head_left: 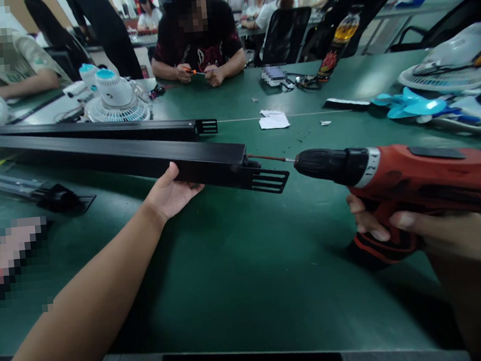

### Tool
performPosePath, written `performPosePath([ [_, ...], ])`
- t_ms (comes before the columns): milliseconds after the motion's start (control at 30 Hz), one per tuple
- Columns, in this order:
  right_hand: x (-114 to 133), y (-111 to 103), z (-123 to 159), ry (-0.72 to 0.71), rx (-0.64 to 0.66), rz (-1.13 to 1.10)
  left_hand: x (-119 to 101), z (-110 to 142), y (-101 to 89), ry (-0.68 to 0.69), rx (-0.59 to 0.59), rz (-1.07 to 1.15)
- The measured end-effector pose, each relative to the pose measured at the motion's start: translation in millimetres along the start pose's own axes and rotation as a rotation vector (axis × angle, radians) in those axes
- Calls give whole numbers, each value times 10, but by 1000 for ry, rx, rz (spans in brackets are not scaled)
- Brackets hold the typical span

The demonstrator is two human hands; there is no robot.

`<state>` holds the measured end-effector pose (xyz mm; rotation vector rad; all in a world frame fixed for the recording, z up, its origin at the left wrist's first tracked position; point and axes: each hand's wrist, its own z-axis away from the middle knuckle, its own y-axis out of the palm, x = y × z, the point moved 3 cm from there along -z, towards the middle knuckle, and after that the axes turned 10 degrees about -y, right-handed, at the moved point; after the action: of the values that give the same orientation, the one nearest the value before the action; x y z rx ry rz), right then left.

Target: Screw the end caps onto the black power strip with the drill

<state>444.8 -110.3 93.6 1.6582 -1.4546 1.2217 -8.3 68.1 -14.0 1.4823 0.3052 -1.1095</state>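
My left hand (173, 195) supports a long black rectangular housing (137, 156) near its right end, thumb on the front side and fingers underneath. A slotted black bracket (268, 179) sticks out from that end. My right hand (379, 224) is wrapped round the grip of a red and black cordless drill (417, 173). The drill points left, and its long thin bit (267, 157) reaches the end of the housing. Whether the tip sits on a screw is hidden. Behind lies a second black housing (93, 127) with a similar slotted end.
On the green table (240, 276), a clear tube piece (13, 183) lies at left. White fan parts (115, 96) stand farther back. Blue fan blades (410, 104) and a fan guard (446, 75) are at right, near a tilted bottle (340, 42). Across sits a person (197, 44) holding a screwdriver.
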Motion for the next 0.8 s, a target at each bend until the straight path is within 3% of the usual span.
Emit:
performPosePath([
  [800, -118, -108, 75, 8, -4, -2, -12, -7, -5, -19, 28, -11],
])
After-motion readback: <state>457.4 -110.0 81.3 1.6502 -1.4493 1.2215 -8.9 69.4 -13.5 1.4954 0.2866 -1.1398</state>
